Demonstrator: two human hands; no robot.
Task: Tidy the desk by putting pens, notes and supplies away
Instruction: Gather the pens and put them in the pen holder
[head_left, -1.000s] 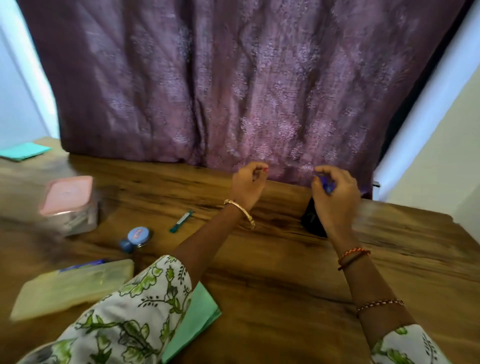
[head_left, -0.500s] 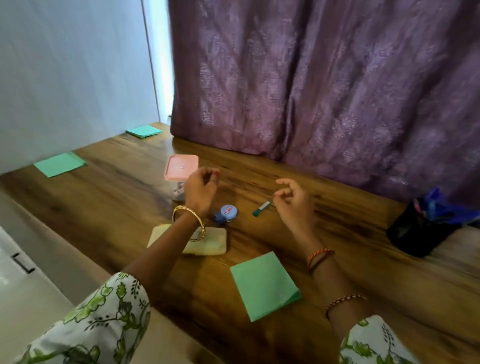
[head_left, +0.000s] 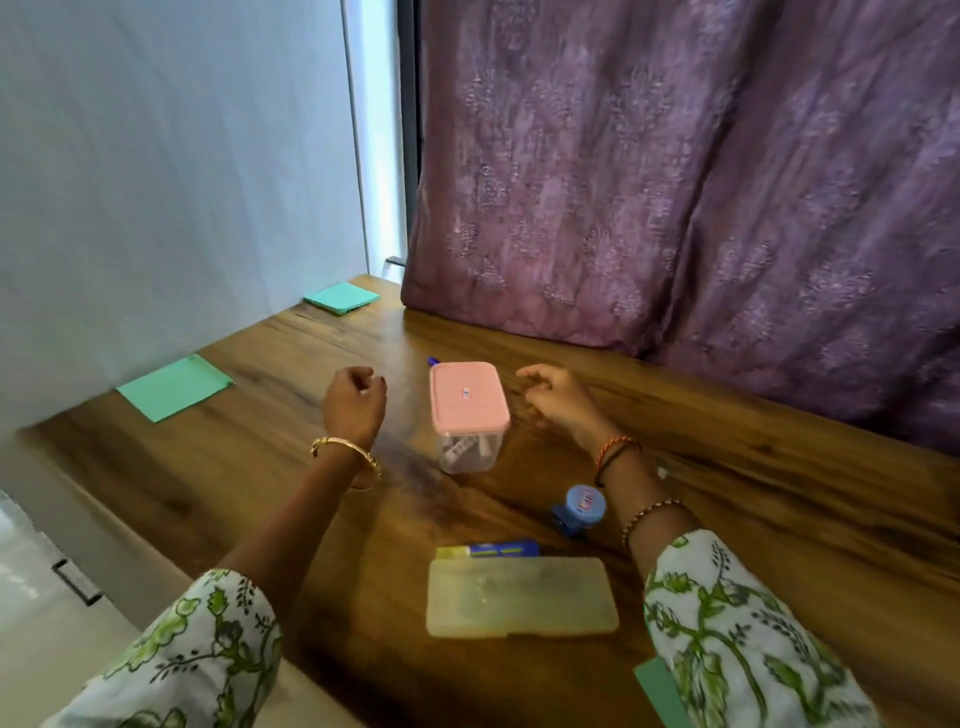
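Note:
A clear container with a pink lid (head_left: 469, 399) stands mid-desk with small items inside. My left hand (head_left: 355, 406) hovers just left of it, fingers curled into a loose fist with nothing visible in it. Just right of the container, my right hand (head_left: 555, 398) has its fingers bent and apart and holds nothing. Neither hand touches the container. A blue pen tip (head_left: 432, 359) pokes out behind it. Nearer me lie a translucent pencil case (head_left: 521, 597), a blue and yellow box (head_left: 501, 549) and a round blue supply (head_left: 583, 506).
Green notes lie at the left desk edge (head_left: 174, 387), in the far corner (head_left: 342, 297) and under my right sleeve (head_left: 658, 691). A purple curtain (head_left: 675, 208) hangs along the back of the wooden desk (head_left: 779, 509); a white wall borders its left side.
The view has swung left, away from the black pen holder. Both hands moved from there across the desk and now flank the pink-lidded container.

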